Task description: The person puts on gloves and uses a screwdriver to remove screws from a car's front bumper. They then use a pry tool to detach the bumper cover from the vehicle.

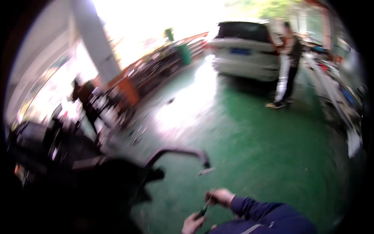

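A tool (201,212) is gripped by the left hand (191,224); whether its tip is pinched by the right hand (221,196) cannot be told.

The tool (201,213) has a plastic-looking handle. The sleeve (269,213) is matt cloth, the floor (253,156) smooth and glossy.

Your bare right hand (223,196) extends leftward, its fingers bent, its forearm in a long navy-blue fabric sleeve (269,212) slanting in from the lower right. Your bare left hand (190,225) sits lower and further left, at the bottom edge, its fingers curled closed, near the right but apart.
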A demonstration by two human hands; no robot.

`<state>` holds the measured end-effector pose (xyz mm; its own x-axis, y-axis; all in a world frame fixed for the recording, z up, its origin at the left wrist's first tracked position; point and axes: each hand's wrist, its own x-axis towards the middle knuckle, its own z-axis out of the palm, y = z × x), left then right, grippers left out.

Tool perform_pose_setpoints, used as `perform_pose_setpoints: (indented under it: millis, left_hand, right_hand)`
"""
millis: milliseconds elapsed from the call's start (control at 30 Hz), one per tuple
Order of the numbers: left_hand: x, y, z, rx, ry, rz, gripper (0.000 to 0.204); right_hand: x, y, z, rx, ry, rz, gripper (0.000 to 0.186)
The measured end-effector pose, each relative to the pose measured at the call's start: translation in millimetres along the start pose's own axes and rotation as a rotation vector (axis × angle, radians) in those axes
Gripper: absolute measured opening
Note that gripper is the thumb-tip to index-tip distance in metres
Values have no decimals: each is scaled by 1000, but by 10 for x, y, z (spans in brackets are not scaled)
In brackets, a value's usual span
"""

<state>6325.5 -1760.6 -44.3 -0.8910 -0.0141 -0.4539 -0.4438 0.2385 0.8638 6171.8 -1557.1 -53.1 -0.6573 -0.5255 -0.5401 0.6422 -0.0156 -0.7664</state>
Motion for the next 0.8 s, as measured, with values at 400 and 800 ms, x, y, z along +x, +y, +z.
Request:
perform_pose_setpoints:
  millis: [400, 800]
  left_hand:
    - [-1133, 176, 310, -249, 400, -57, 51]
    - [-1071, -32, 2, -486, 821, 0, 39]
  right_hand:
    - [-390, -293, 432, 12, -327, 51, 36]
    - [1001, -543, 1012, 374, -356, -172, 14]
